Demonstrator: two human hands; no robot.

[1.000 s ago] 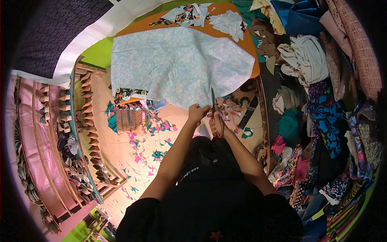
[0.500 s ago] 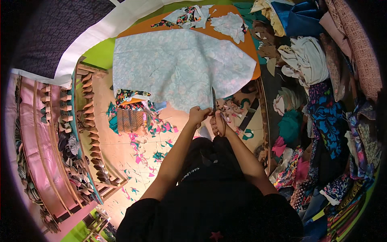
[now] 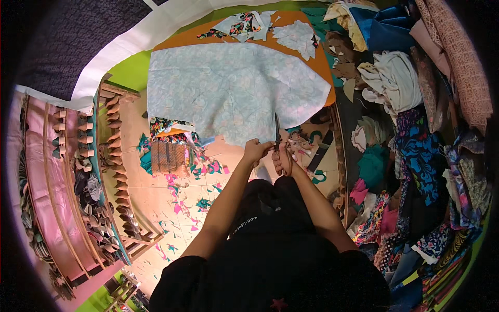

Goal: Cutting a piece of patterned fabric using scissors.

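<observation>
A large pale blue-grey cloth (image 3: 208, 83), with a dark floral print faintly showing through, lies over the orange tabletop (image 3: 325, 62) and hangs past its near edge. At the cloth's near edge my left hand (image 3: 257, 151) pinches the fabric, fingers closed. Just to the right, my right hand (image 3: 283, 160) is wrapped round the handles of a pair of scissors (image 3: 277, 127). Their blades point away from me, at the cloth just right of my left hand. How far apart the blades are is hard to make out.
Cut pieces of pale and floral fabric (image 3: 244, 25) lie at the table's far side. Colourful scraps (image 3: 205, 203) litter the floor, near a brown checked bundle (image 3: 169, 157). Wooden racks of shoe-shaped pieces (image 3: 119, 177) stand left; heaps of folded cloth (image 3: 392, 83) fill the right.
The cloth and scissors appear very slightly shifted to the right in the picture. Both hands keep the same hold, on the cloth edge and on the scissors.
</observation>
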